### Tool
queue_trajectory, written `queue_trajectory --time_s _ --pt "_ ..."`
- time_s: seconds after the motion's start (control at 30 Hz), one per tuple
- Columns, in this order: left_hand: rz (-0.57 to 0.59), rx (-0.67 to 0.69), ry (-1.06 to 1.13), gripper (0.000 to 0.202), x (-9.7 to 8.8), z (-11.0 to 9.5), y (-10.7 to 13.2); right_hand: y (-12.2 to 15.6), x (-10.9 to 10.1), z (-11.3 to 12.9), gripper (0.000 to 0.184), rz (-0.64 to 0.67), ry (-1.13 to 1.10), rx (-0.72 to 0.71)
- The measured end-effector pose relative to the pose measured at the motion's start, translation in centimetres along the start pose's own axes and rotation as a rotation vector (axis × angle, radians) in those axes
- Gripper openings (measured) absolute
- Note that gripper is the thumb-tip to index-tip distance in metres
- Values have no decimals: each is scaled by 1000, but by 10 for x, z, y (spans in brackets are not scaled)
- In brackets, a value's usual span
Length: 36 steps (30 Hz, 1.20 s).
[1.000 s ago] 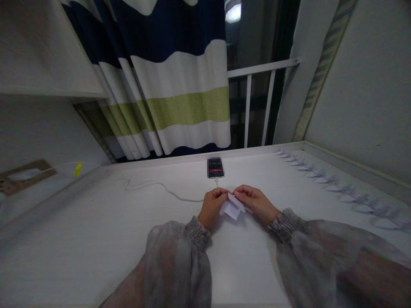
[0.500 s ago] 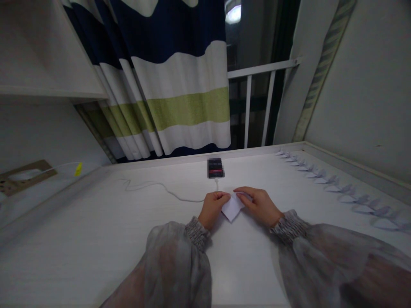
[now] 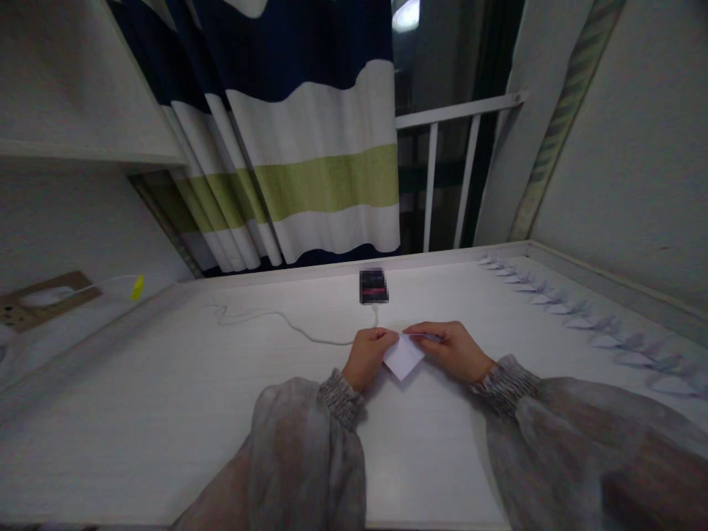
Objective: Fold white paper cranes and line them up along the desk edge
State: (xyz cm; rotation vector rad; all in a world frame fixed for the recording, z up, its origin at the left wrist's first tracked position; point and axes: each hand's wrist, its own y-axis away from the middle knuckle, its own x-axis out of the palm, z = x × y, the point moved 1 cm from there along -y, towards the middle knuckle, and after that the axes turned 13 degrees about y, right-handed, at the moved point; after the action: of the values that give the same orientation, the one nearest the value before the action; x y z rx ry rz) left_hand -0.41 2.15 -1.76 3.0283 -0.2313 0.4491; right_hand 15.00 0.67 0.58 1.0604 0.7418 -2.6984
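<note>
Both hands meet over a small white piece of paper [image 3: 404,357] lying on the white tabletop [image 3: 166,413], a little beyond the person's grey gauzy sleeves [image 3: 310,442]. The paper shows as a folded shape with a point toward the person, its far edge tucked under the fingertips.

The left hand [image 3: 368,355] is curled, knuckles up, its fingers [image 3: 383,337] drawn together and pressed on the paper's far left corner; the thumb is hidden beneath, so whether it pinches or only presses I cannot tell. The right hand [image 3: 452,349] lies flatter, its fingers [image 3: 423,331] stretched close together along the paper's far edge, their tips nearly meeting those of the left hand. They rest on the sheet and hold it against the tabletop; the thumb's part is not visible.

Just beyond the hands stands a small dark device [image 3: 372,286], blurred, with a white cable [image 3: 265,317] running from it leftward across the tabletop. Along the right edge, well apart from the hands, lies a row of small folded paper shapes [image 3: 575,317]. Behind the tabletop hangs a striped curtain [image 3: 310,147] in navy, white and green, beside a white railing [image 3: 453,169].
</note>
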Motion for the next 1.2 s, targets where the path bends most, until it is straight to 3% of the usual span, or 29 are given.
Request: queue_trajectory --time_s 0.17,0.47,0.77,0.97,1.2 --pt "24 -58 118 13 5 -8 4 -2 -3 -1 22 31 -172 -5" --pt "63 -56 215 13 8 -15 9 -2 -2 -2 17 31 -312 130" --pt "81 -75 213 21 7 -16 10 -2 -2 2 19 25 -275 8" --pt "-19 -28 142 23 2 -13 5 -2 -6 2 25 134 -237 -99" --pt "-10 94 12 22 4 -12 8 -5 0 -1 28 133 -314 190"
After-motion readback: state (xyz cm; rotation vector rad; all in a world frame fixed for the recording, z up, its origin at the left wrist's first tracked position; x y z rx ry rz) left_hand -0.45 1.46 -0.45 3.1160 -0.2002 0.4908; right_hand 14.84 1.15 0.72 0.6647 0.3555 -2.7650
